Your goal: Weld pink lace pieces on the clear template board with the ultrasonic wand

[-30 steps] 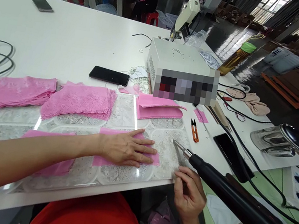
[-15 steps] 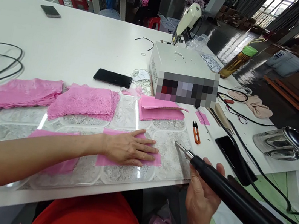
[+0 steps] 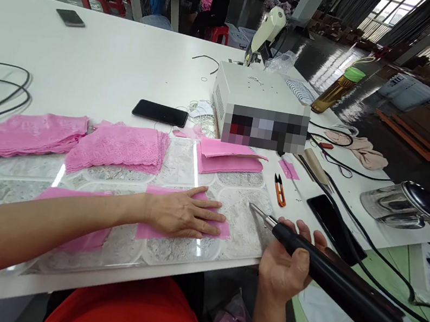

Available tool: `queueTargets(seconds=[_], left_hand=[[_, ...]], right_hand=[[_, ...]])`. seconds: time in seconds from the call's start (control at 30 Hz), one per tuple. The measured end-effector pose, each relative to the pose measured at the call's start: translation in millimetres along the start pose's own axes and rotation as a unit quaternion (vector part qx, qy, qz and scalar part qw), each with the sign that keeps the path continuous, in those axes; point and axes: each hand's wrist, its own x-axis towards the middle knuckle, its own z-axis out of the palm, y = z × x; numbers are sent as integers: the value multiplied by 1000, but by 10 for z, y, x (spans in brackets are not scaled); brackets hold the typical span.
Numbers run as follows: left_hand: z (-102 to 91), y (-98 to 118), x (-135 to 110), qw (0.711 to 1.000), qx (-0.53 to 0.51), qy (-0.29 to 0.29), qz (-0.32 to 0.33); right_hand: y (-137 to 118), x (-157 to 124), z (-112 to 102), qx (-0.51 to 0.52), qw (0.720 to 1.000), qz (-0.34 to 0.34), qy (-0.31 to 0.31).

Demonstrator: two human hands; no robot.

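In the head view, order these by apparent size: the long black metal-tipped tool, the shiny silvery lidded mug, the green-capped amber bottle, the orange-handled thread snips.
1. Black tool
2. Silvery mug
3. Amber bottle
4. Orange snips
The tool seems nearest the camera, possibly exaggerating its size.

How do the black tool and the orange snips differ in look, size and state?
The tool is black; the snips have orange handles. The tool is much longer than the snips. The right hand is around the tool; the snips lie on the table. Both are pointed.

Two lace stacks [image 3: 120, 148], two black phones [image 3: 160, 113] (one black wand [image 3: 346, 286])
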Motion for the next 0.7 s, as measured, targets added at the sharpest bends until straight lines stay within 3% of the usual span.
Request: queueTargets(seconds=[0.27, 0.5, 0.7], left_hand=[[20, -5, -5, 1000, -9, 26, 6], [25, -5, 3, 1000, -19, 24, 3], [26, -3, 5, 999, -17, 30, 2]], right_hand=[[-92, 202, 113, -3, 997, -53, 61], [-366, 113, 107, 10, 997, -35, -69], [-420, 78, 151, 13, 995, -28, -93]])
